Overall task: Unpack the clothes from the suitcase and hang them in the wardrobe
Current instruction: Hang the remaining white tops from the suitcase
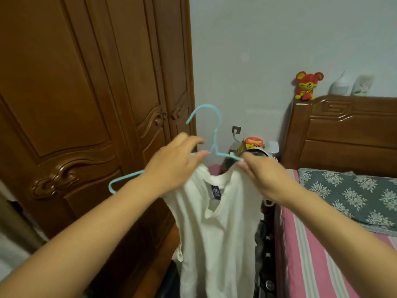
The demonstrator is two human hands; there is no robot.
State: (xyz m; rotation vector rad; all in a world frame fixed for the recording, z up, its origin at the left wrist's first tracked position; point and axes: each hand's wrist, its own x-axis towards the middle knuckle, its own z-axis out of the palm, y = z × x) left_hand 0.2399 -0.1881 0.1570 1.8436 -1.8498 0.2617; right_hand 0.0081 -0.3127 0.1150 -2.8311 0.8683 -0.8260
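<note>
The white top (217, 222) hung at six o'clock, half-threaded on the blue hanger (214, 134). The left hand (174, 168) pinched fabric and hanger together; the right hand (264, 177) gripped the collar, apparently stretching it over. The wardrobe (86, 93) stood shut at ten o'clock.

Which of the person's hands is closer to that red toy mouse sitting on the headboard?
Right. The right hand pinches the blue hanger and white shirt below and left of the toy mouse. The left hand grips the hanger farther left, by the wardrobe.
</note>
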